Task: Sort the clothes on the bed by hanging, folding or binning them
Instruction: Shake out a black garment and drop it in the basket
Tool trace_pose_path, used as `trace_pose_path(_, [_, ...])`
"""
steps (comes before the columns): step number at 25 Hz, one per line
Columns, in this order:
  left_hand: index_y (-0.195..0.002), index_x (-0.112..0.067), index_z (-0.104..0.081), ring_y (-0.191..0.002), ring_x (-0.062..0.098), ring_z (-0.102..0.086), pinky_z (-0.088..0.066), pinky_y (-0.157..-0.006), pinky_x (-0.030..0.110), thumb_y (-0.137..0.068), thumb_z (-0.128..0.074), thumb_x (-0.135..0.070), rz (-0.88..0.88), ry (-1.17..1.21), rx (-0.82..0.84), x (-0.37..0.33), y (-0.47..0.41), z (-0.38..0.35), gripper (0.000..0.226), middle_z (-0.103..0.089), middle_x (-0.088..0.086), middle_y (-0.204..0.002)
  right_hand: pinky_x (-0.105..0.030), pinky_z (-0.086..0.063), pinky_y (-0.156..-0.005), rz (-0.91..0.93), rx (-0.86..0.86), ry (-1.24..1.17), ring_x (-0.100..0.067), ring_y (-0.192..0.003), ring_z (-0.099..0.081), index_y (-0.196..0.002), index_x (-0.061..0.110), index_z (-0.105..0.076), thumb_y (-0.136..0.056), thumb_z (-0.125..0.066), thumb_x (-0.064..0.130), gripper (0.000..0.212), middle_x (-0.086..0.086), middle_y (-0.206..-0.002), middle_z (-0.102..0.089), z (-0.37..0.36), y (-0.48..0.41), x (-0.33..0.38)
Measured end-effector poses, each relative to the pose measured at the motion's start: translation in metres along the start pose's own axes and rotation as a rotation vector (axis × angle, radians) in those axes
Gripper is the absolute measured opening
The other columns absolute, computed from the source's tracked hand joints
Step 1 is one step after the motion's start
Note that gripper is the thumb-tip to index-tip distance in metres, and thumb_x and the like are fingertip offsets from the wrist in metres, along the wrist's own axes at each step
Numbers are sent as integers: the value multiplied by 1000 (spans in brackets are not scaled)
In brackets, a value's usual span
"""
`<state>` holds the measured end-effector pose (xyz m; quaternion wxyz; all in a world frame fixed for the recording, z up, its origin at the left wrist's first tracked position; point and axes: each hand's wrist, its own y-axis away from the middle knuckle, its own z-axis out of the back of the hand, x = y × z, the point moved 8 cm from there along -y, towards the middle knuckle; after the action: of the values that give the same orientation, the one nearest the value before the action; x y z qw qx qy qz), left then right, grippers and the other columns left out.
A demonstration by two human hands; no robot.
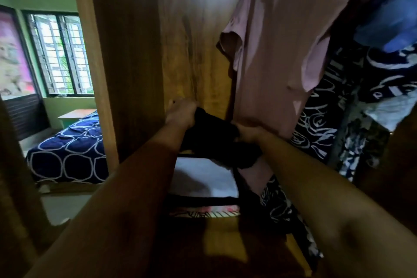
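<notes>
Both arms reach into a wooden wardrobe [140, 52]. My left hand [181, 113] and my right hand [248, 132] each grip one side of a folded black garment [216, 135], held low against the wardrobe's back corner. Just below it sits a white fabric box [203, 179] with a black frame. A pink shirt [277, 56] hangs right above my right hand and touches it. The bed [70, 153], with a navy cover with white rings, lies outside at the left; no clothes show on the part in view.
To the right of the pink shirt hang a black and white patterned garment [320, 115] and a blue one [388, 18]. The wardrobe floor [223, 239] is bare wood near me. A barred window [61, 54] and a small wooden table [76, 113] stand behind the bed.
</notes>
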<state>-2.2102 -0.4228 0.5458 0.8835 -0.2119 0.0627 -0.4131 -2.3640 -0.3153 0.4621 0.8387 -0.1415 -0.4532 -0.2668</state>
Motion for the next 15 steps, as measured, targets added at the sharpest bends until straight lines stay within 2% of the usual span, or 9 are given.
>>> trace_pose_path(2, [-122,-25,-54,-121,25,-44,-30,-98,43,-87,-55,-16,7,-132,-172,1,4,2,36,-54,2,-126,-27,-43,-65,184,-262,36,-28,-98,-60,-101,15,-65,-97,-43,33,29,-10,-110,-65,15,-14,14])
trace_pose_path(3, [-123,-25,-53,-120,24,-45,-30,-97,43,-87,-55,-18,9,-181,-221,2,8,-6,37,-54,2,-125,-30,-43,-70,296,-331,184,-27,-90,-60,-83,18,-62,-96,-40,35,30,-7,-95,-65,12,-17,21])
trace_pose_path(4, [-123,-24,-54,-116,24,-49,-32,-97,43,-87,-51,-19,14,-234,-223,4,15,-26,36,-57,2,-122,-32,-44,-78,396,-358,371,-26,-90,-59,-80,21,-58,-95,-41,33,26,-6,-92,-63,4,-19,22])
trace_pose_path(5, [-119,-23,-58,-108,23,-55,-36,-95,42,-87,-45,-19,1,-265,-203,6,24,-49,35,-61,2,-114,-37,-43,-87,479,-346,668,-28,-98,-56,-91,22,-58,-93,-44,30,16,-8,-101,-62,-15,-21,16])
trace_pose_path(6, [-111,-22,-63,-95,23,-61,-40,-91,41,-84,-41,-18,1,-263,-134,10,36,-81,34,-64,2,-102,-40,-39,-95,531,-280,944,-30,-109,-52,-111,21,-56,-90,-51,29,23,-9,-117,-58,-40,-28,-2])
trace_pose_path(8, [-87,-17,-70,-71,24,-64,-41,-81,42,-74,-38,-19,-23,-219,31,21,61,-154,34,-62,4,-79,-46,-29,-105,427,-80,1202,-33,-130,-35,-141,20,-37,-86,-58,33,60,-9,-144,-39,-81,-37,-62])
trace_pose_path(10, [-70,-16,-72,-65,25,-62,-40,-73,40,-67,-34,-20,-37,-189,61,26,72,-194,39,-62,4,-64,-48,-25,-108,368,-30,1119,-33,-141,-19,-148,24,-26,-84,-53,40,72,-3,-155,-22,-97,-37,-98])
trace_pose_path(12, [-74,-14,-70,-73,28,-53,-34,-75,41,-67,-36,-20,1,-140,53,32,71,-195,36,-62,5,-63,-41,-23,-110,370,17,938,-31,-144,-15,-148,23,-26,-74,-46,49,82,-6,-157,-15,-97,-41,-105])
trace_pose_path(15, [-88,-10,-66,-80,31,-61,-31,-85,44,-69,-48,-26,69,-87,94,32,70,-170,31,-65,9,-77,-34,-28,-110,312,132,686,-31,-140,-23,-145,22,-34,-73,-74,32,82,-12,-152,-20,-79,-49,-101])
